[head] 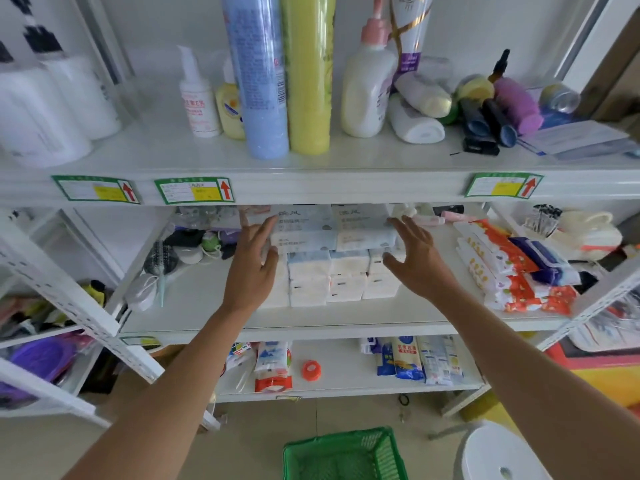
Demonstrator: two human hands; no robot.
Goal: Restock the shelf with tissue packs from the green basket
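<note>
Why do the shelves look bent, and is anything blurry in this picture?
Head view: the wide lens bows the upper shelf edge and splays the side posts. The white bottles at far left smear softly, as do the label stickers. The tissue packs look washed out in flat, even light, with no hard shadows.

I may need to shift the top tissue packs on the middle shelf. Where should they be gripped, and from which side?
Grip the two top tissue packs by their short outer ends, one hand per end, coming in from the front. They lie flat side by side on the lower stack, with the upper shelf edge close above, so a top grab looks cramped. The left hand and right hand already flank them.
</note>
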